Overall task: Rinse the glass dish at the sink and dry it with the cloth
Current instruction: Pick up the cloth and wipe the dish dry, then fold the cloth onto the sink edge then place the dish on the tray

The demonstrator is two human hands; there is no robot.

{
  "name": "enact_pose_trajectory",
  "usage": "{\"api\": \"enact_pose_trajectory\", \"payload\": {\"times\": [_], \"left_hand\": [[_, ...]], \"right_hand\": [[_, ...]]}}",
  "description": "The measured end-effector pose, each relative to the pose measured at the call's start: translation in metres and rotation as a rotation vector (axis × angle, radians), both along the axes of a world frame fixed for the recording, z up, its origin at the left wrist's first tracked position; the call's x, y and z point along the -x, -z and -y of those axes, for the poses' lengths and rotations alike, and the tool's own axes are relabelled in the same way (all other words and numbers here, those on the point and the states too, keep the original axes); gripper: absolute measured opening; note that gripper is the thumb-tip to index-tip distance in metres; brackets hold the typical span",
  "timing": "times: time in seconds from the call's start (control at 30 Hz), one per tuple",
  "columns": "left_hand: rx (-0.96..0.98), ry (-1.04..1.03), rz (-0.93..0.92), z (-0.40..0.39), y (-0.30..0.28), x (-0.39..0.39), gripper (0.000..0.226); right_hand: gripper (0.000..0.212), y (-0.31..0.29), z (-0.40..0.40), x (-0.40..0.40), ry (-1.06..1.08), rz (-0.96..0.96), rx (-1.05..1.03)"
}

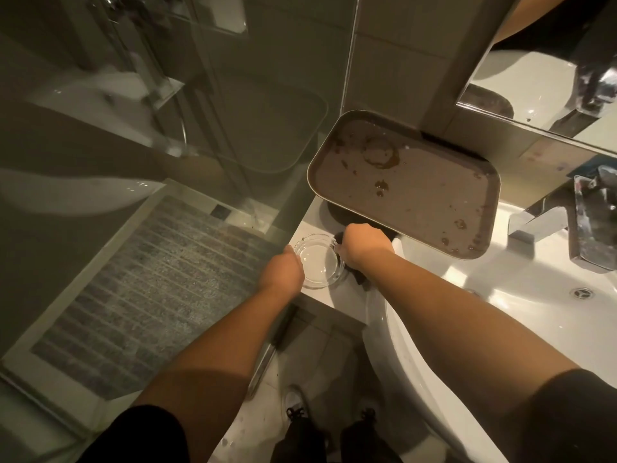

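A round clear glass dish [318, 262] rests on the left ledge of the white sink [534, 315], close to its corner. My left hand [283, 272] grips the dish's near left rim. My right hand [362, 243] is closed on a dark cloth [359, 277] at the dish's right rim; only small dark bits of the cloth show under and beside the hand. The dish looks empty.
A stained brown tray [407, 182] leans tilted over the sink's back left, just above my right hand. The chrome tap [547, 222] stands at the right, with a mirror [551, 71] above. A glass shower screen [200, 128] borders the left.
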State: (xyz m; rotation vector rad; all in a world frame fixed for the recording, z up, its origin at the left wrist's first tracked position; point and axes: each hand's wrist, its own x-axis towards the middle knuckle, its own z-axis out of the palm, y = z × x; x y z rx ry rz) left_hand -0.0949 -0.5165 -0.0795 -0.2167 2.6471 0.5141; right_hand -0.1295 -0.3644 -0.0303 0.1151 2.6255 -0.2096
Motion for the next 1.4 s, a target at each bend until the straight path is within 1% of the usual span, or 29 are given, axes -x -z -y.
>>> {"api": "enact_pose_trajectory", "payload": {"times": [0.13, 0.27, 0.43, 0.6, 0.7, 0.77, 0.83, 0.87, 0.93, 1.0, 1.1, 1.17, 1.2, 1.27, 1.33, 1.4], "left_hand": [[0.025, 0.007, 0.009, 0.001, -0.002, -0.003, 0.042], [0.017, -0.003, 0.009, 0.0, -0.003, -0.003, 0.036], [-0.016, -0.005, 0.004, 0.002, -0.006, -0.004, 0.034], [-0.025, -0.009, -0.007, 0.005, -0.017, -0.009, 0.044], [-0.024, -0.003, -0.089, 0.009, -0.04, -0.013, 0.048], [-0.083, 0.067, -0.218, 0.009, -0.061, -0.014, 0.058], [-0.153, 0.208, -0.338, 0.006, -0.082, -0.014, 0.068], [-0.178, 0.287, -0.36, 0.004, -0.092, -0.014, 0.071], [-0.223, 0.414, -0.347, -0.003, -0.11, -0.016, 0.074], [-0.261, 0.511, -0.324, -0.011, -0.125, -0.018, 0.065], [-0.312, 0.661, -0.323, -0.023, -0.144, -0.027, 0.031], [-0.317, 0.756, -0.348, -0.031, -0.154, -0.036, 0.012], [-0.314, 0.795, -0.372, -0.036, -0.158, -0.041, 0.009], [-0.311, 0.856, -0.415, -0.049, -0.167, -0.054, 0.013], [-0.313, 0.924, -0.485, -0.065, -0.174, -0.069, 0.018], [-0.291, 1.009, -0.551, -0.082, -0.182, -0.087, 0.013]], "right_hand": [[0.018, 0.001, 0.0, 0.0, 0.011, -0.02, 0.017], [0.02, 0.0, -0.001, 0.0, 0.036, -0.04, 0.039], [0.031, -0.005, -0.003, 0.0, 0.028, -0.043, 0.05], [0.037, -0.018, -0.008, -0.005, -0.062, -0.055, 0.056], [0.036, -0.028, -0.015, -0.014, -0.094, -0.088, 0.115], [0.032, -0.038, -0.022, -0.023, -0.104, -0.086, 0.205], [0.029, -0.055, -0.032, -0.035, -0.138, -0.061, 0.296], [0.028, -0.064, -0.037, -0.043, -0.156, -0.056, 0.333], [0.022, -0.083, -0.046, -0.059, -0.168, -0.064, 0.399], [0.021, -0.101, -0.056, -0.076, -0.162, -0.077, 0.446], [0.021, -0.123, -0.074, -0.105, -0.122, -0.068, 0.542], [0.023, -0.133, -0.092, -0.127, -0.003, 0.008, 0.695], [0.026, -0.137, -0.104, -0.138, 0.09, 0.077, 0.796], [0.039, -0.143, -0.13, -0.16, 0.231, 0.204, 0.942], [0.054, -0.143, -0.157, -0.182, 0.312, 0.265, 0.968], [0.056, -0.141, -0.179, -0.204, 0.412, 0.282, 0.958]]}}
